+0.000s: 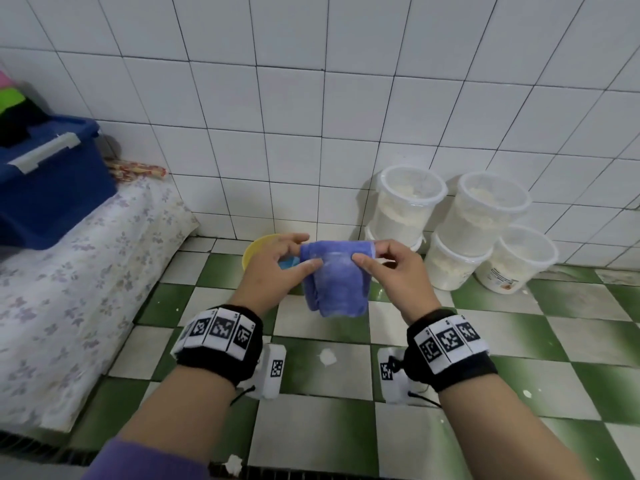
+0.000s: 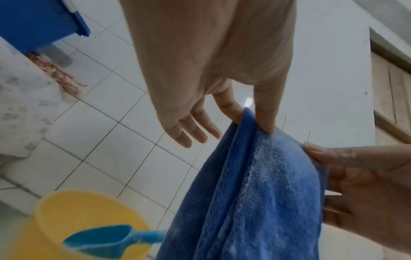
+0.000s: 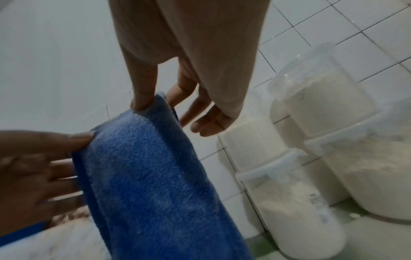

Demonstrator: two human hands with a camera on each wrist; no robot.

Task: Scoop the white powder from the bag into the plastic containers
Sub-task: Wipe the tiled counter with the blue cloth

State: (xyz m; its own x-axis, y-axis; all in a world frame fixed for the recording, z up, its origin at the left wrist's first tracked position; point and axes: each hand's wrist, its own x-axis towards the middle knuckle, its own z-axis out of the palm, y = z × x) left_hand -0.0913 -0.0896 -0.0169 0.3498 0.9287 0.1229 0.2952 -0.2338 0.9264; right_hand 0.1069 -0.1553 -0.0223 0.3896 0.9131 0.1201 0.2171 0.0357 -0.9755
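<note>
Both hands, left hand (image 1: pixel 277 268) and right hand (image 1: pixel 391 271), pinch a folded blue cloth (image 1: pixel 334 278) by its top corners, powder-filled plastic containers (image 1: pixel 460 223) stacked at two o'clock; matching the edges evenly should keep the fold tidy

Five clear round plastic containers (image 1: pixel 464 226) with lids on, each holding white powder (image 3: pixel 329 103), clustered at 2 o'clock against the white tiled wall: two stacks of two, one single at the right, on the green-and-white floor. Light-blue plastic scoop (image 2: pixel 106 241) lying inside a yellow round plastic tub (image 2: pixel 51 219) at 12 o'clock.
</note>
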